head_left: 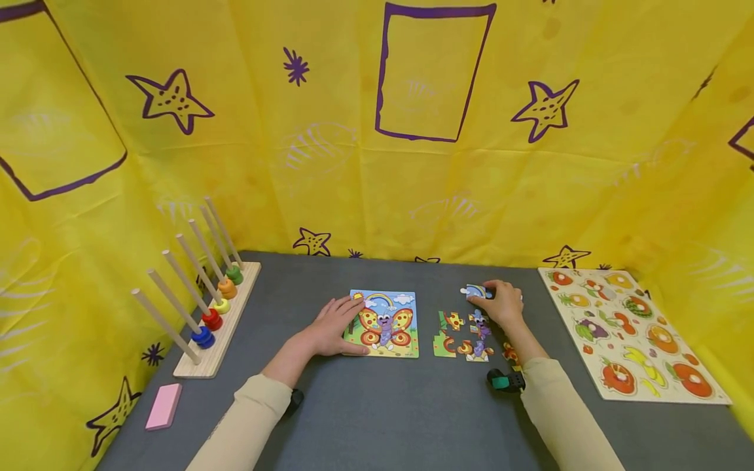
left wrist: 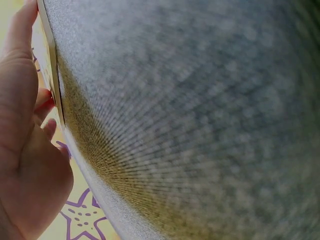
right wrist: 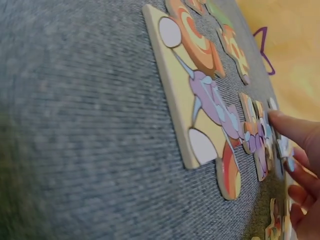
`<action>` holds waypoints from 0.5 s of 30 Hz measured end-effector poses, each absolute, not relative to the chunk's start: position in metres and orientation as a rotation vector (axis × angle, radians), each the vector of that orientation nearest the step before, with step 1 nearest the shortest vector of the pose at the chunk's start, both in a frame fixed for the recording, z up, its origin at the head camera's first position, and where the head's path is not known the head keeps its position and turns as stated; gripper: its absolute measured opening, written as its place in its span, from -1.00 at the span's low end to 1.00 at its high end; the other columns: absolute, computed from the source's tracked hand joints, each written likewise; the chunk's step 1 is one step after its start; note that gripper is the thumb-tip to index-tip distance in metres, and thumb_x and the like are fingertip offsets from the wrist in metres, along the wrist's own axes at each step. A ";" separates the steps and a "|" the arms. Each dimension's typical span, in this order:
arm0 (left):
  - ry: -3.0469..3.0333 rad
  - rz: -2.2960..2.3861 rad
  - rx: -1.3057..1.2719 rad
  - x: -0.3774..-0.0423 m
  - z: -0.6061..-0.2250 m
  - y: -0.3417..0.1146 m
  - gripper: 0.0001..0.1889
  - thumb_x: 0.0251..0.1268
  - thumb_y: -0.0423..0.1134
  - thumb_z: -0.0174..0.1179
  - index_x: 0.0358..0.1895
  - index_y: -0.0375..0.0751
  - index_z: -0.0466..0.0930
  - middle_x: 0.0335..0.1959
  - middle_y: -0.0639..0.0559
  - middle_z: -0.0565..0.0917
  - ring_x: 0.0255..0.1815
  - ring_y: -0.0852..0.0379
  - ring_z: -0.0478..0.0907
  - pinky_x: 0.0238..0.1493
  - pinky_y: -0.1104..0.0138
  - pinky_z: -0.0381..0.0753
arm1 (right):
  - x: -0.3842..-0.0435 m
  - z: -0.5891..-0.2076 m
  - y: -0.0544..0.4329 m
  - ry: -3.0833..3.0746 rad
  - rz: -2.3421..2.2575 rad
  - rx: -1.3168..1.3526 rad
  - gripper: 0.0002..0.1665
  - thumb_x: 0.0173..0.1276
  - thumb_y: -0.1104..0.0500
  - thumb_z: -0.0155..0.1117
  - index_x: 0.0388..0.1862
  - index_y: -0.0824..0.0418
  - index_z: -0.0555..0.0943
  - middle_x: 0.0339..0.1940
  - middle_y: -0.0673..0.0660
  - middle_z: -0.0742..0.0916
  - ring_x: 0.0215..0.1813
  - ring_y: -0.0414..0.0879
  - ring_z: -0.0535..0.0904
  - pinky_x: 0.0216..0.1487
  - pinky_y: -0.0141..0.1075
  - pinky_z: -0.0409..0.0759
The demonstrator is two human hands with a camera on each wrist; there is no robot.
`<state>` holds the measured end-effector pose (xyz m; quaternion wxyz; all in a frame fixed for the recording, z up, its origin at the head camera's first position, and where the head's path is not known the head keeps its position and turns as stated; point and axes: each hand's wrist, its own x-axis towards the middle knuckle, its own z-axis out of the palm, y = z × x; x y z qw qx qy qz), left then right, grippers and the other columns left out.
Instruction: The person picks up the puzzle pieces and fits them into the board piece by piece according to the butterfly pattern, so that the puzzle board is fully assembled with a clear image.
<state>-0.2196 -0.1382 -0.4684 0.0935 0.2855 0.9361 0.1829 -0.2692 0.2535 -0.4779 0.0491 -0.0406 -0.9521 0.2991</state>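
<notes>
Okay, so the left hand is loosely spread at the nine o'clock edge of the butterfly picture board, while the right hand has a rainbow puzzle piece pinched, twelve o'clock from the butterfly-body pieces.

A cloth-walled play space; the wider building cannot be told.
Yellow cloth with drawn stars hangs behind the grey table and along both sides; toys fill it out: peg stacker, fruit board, puzzle pieces.
</notes>
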 end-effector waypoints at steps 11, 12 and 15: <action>2.689 0.647 0.780 -0.220 -0.469 -0.138 0.07 0.06 0.21 0.39 0.53 -0.27 0.07 0.55 -0.14 0.05 0.55 -0.12 -0.05 0.47 0.02 0.00 | -0.267 -0.479 0.244 -2.610 1.176 -0.153 -0.69 0.30 0.18 0.38 -0.06 0.34 0.61 -0.21 0.30 0.74 -0.17 0.10 0.65 -0.04 -0.12 0.45; 2.686 0.647 0.774 -0.220 -0.469 -0.137 0.07 0.07 0.22 0.38 0.53 -0.27 0.06 0.56 -0.13 0.04 0.55 -0.12 -0.05 0.47 0.03 0.00 | -0.266 -0.478 0.240 -2.592 1.217 -0.166 -0.71 0.31 0.17 0.37 -0.07 0.32 0.63 -0.22 0.27 0.76 -0.20 0.05 0.66 -0.08 -0.17 0.47; 2.679 0.667 0.773 -0.220 -0.468 -0.137 0.07 0.07 0.19 0.39 0.53 -0.28 0.06 0.56 -0.12 0.03 0.55 -0.11 -0.05 0.46 0.03 0.01 | -0.265 -0.474 0.226 -2.564 1.384 -0.217 -0.69 0.33 0.10 0.36 -0.05 0.27 0.66 -0.21 0.20 0.78 -0.26 -0.13 0.64 -0.22 -0.31 0.47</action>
